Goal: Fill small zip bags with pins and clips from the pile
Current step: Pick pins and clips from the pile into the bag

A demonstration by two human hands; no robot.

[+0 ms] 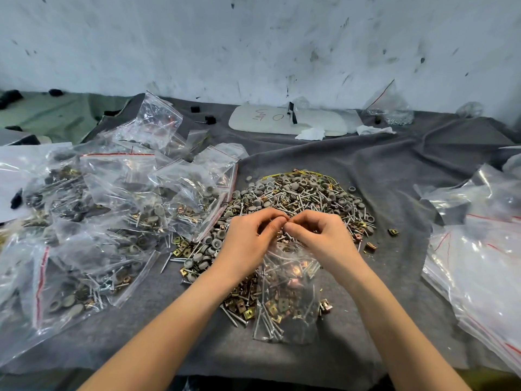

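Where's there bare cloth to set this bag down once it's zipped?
Bare grey cloth lies behind the pile, up to the white board, and between the pile and the stacked bags on the right. The left side is crowded with filled bags.

Left hand (248,238) and right hand (318,235) side by side, fingertips pinched on zip bag (287,294)

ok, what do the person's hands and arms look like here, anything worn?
Left hand and right hand are bare: no gloves, no rings showing. Left forearm and right forearm are uncovered down to the frame's bottom edge: no sleeves, watch or wristband in view.
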